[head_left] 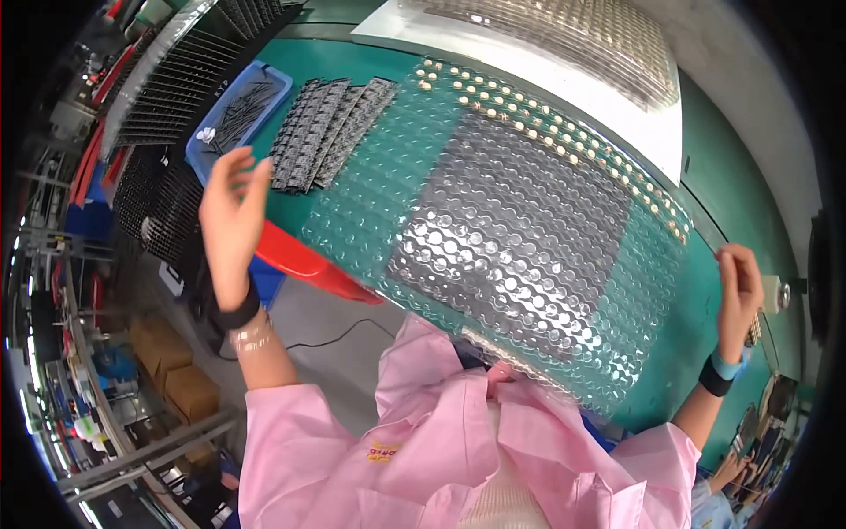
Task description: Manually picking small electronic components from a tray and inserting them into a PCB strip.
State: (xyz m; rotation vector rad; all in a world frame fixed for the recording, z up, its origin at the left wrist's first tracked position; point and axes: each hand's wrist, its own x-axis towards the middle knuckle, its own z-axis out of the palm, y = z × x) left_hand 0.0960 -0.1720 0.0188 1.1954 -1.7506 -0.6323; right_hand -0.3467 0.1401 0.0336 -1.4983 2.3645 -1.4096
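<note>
A large clear plastic blister tray (352, 207) with rows of round pockets lies in front of me, overhanging the near edge of the green table. Small cream round parts (546, 141) sit in its far rows. Through its middle shows a dark grey rectangle (520, 203). My left hand (231, 207) is raised beyond the tray's left side, fingers apart and nothing in them. Past the tray's right edge hovers my right hand (738, 295), its fingers loosely bent and parted, with no held thing visible. Neither hand touches the tray.
Grey patterned strips (322, 132) lie side by side at the back left, beside a blue bin (264, 115) of thin black pieces. Black racks (189, 75) stand further left. More clear trays (564, 44) rest on a white board (665, 141). A red curved object (304, 260) juts out near my left hand.
</note>
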